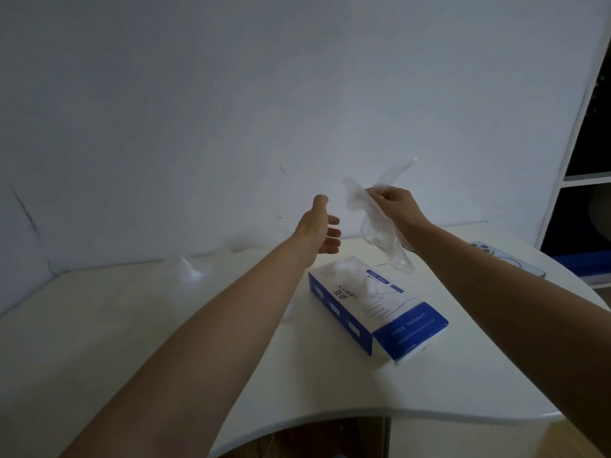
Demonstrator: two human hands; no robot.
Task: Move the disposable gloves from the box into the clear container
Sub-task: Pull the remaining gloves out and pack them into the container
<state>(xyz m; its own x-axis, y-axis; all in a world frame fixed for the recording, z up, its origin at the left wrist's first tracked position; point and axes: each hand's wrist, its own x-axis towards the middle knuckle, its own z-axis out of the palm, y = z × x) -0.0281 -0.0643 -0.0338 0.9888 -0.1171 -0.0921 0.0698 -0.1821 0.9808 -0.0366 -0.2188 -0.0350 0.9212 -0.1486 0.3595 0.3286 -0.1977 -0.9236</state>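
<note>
1. a pale, clear shape point(191, 271) at the far edge of my desk point(132, 325) is too blurred to tell.
2. my right forearm point(496, 292) hides part of the phone point(506, 257).
3. the print on the box point(373, 312) is too small to read.
4. the shelf point(582, 180) is cut by the right edge.

Box point(373, 305) on table point(132, 325); phone point(506, 257) behind-right.

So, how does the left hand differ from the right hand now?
The left hand is open and holds nothing; the right hand pinches a clear glove. The left hand sits lower in the picture than the right hand. Both are raised above the table, near the blue box.
</note>
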